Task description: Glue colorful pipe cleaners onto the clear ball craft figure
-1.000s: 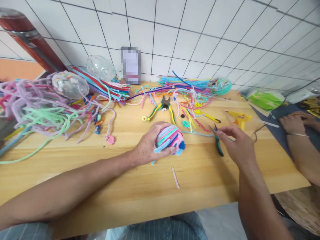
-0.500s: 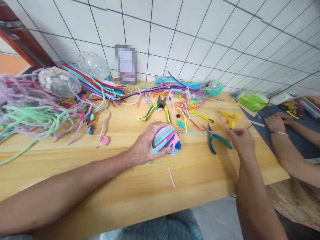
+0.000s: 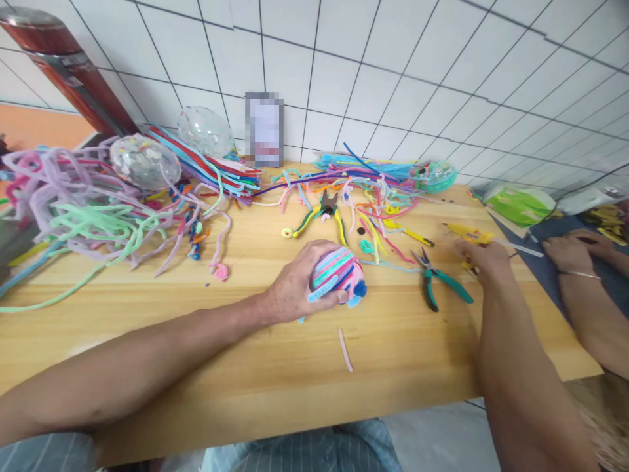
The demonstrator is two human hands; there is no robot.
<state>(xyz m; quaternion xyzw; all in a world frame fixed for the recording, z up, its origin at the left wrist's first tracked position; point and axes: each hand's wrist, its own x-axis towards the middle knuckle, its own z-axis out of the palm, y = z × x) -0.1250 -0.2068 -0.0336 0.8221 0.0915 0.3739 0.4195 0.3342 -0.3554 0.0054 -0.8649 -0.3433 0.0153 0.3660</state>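
My left hand is closed over a ball wrapped in striped pipe cleaners, pink, blue and green, resting on the wooden table. My right hand has reached out to the right, and its fingers close round the handle of a yellow glue gun. Green-handled pliers lie free on the table between the ball and that hand. A short pink pipe-cleaner piece lies in front of the ball.
Loose pipe cleaners are heaped at the left and along the back by the tiled wall. Yellow-handled pliers, two clear balls and a teal ball lie among them. Another person's hands rest at the right.
My right hand let go of the green pliers, left them on the table, and moved right to the yellow glue gun. My left hand stayed on the ball.
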